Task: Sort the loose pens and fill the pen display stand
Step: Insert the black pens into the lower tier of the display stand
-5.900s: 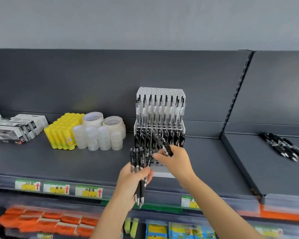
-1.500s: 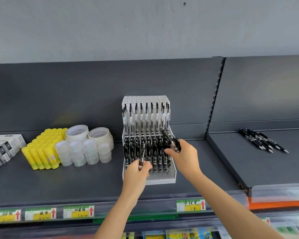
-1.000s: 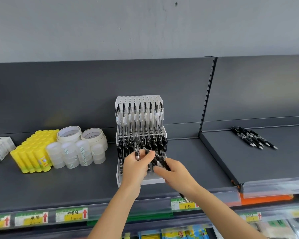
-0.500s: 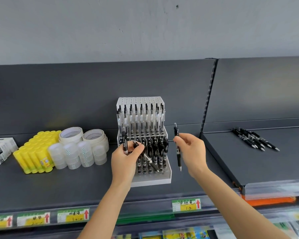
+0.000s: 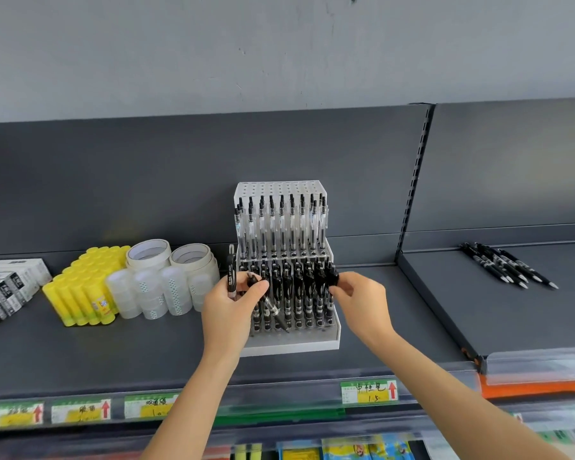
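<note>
Stepped, perforated white stand [image 5: 292, 343] — slim black pens [image 5: 287, 287].

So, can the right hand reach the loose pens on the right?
Probably yes: only bare shelf lies between the right hand and the loose pens, though it pinches a pen at the stand.

My left hand [image 5: 228, 313] hides the front left corner of the pen display stand [image 5: 296, 343] and the lower end of the pen [image 5: 231, 270] it grips. I can't read the blurred price labels [image 5: 369, 391]; the picture's left edge cuts off the boxes [image 5: 7, 287].
</note>
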Available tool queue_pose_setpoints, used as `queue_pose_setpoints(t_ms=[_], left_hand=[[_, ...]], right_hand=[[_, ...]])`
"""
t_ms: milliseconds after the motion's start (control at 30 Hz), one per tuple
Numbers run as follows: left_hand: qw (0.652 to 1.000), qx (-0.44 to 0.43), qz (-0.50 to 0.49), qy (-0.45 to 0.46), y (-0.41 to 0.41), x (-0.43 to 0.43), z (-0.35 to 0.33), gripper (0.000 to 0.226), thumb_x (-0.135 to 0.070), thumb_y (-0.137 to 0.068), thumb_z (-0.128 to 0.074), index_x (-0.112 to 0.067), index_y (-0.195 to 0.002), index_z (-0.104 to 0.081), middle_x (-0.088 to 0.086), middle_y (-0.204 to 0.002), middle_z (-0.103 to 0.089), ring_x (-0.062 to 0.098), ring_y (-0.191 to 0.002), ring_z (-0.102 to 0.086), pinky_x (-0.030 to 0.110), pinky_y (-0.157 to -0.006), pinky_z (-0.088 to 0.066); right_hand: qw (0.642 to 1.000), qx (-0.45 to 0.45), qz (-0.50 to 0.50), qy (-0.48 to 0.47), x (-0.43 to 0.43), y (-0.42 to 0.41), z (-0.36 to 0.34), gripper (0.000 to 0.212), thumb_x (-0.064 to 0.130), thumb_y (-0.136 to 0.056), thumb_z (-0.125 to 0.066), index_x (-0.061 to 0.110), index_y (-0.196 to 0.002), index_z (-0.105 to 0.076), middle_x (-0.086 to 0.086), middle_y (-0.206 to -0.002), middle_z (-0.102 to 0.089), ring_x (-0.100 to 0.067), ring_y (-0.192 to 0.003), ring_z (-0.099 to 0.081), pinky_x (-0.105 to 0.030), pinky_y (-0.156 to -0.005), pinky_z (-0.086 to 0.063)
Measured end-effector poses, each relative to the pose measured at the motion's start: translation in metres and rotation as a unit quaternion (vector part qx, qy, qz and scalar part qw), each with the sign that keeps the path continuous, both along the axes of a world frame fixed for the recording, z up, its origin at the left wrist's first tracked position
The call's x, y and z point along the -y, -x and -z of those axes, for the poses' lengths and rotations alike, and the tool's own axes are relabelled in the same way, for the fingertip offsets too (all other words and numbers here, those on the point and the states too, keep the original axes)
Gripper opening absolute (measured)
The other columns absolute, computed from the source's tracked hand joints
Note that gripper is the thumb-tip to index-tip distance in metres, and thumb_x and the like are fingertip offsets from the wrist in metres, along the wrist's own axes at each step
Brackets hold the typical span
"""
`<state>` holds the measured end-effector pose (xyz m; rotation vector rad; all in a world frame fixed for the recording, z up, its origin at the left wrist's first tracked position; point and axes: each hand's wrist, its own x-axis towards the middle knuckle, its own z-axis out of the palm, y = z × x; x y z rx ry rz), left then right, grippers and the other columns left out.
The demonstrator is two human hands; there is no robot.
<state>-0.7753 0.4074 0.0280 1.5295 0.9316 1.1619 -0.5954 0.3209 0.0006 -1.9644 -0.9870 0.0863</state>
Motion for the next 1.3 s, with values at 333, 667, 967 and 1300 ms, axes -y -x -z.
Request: queue_pose_setpoints(t_ms=[333,667,967,1300], left_hand=[[0.994,-0.073,-0.053,-0.067,0.025,-0.018,-0.012,0.011,-0.015,-0.082,-0.073,-0.022,-0.081,-0.065,-0.014,-0.072,-0.060,-0.001,-0.059,-0.051,0.008,-0.057,-0.037],[0.982,-0.129,-0.056,-0.123,0.023,-0.036,-0.014,0.014,-0.019,-0.082,-0.074,-0.020,-0.085,-0.060,-0.014,-0.063,-0.053,0.000,-0.060,-0.049,0.009,-0.058,-0.036],[0.978,-0.157,-0.039,-0.133,0.023,-0.046,-0.010,0.025,-0.024,-0.080,-0.076,-0.020,-0.067,-0.055,-0.005,-0.055,-0.048,0.014,-0.056,-0.041,0.031,-0.059,-0.038],[0.970,-0.218,-0.009,-0.104,0.021,-0.040,0.018,0.024,-0.024,-0.079,-0.076,-0.004,-0.082,-0.062,0.007,-0.077,-0.067,0.025,-0.067,-0.056,0.033,-0.061,-0.043]], right_hand=[[0.997,0.042,0.049,0.044,0.005,-0.001,-0.004,0.022,0.028,-0.092,-0.061,0.013,-0.108,-0.058,-0.001,-0.104,-0.059,-0.016,-0.088,-0.056,-0.027,-0.073,-0.044],[0.995,0.065,-0.071,-0.019,-0.002,0.045,-0.011,0.016,0.020,-0.094,-0.055,0.019,-0.110,-0.058,0.011,-0.094,-0.053,-0.006,-0.076,-0.055,-0.013,-0.066,-0.043],[0.992,0.079,-0.096,0.039,-0.002,0.047,0.000,0.022,0.018,-0.094,-0.053,0.017,-0.116,-0.059,0.005,-0.102,-0.057,-0.014,-0.085,-0.058,-0.029,-0.079,-0.051],[0.982,0.114,-0.118,0.090,-0.003,0.048,0.000,0.027,0.019,-0.095,-0.051,0.018,-0.121,-0.059,0.002,-0.111,-0.059,-0.013,-0.089,-0.060,-0.025,-0.081,-0.051]])
